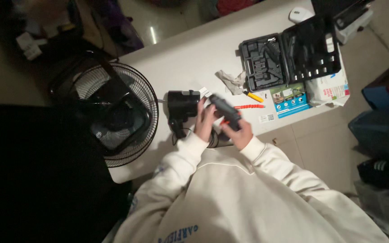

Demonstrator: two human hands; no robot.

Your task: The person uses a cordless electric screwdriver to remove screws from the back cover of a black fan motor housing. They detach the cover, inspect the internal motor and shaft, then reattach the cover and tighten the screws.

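Both hands: you held them close together over the near edge of the white table (190, 58), in front of your chest.
Right hand (238, 134): your fingers were clamped around the grip of the dark power screwdriver (225, 111), its body slanting up and away from that hand toward the left one.
Left hand (205, 119): you had it up against the screwdriver's front end, fingers bent; whether it gripped or only touched, the view did not show.
Fan motor housing (183, 103): the black block sat just beyond your left hand, touching or nearly so, joined to the round wire fan guard (118, 114) that overhung the table's left edge.
Beyond your right hand: an orange flexible shaft (250, 106) and a yellow-handled tool (252, 96) lay near, a crumpled grey rag (231, 81) farther out.
Far right: the open black tool case (289, 54) sat well apart, with a blue leaflet (290, 100) between it and the edge.
Open room: bare tabletop lay ahead of your left hand; the near edge ran just under both wrists.
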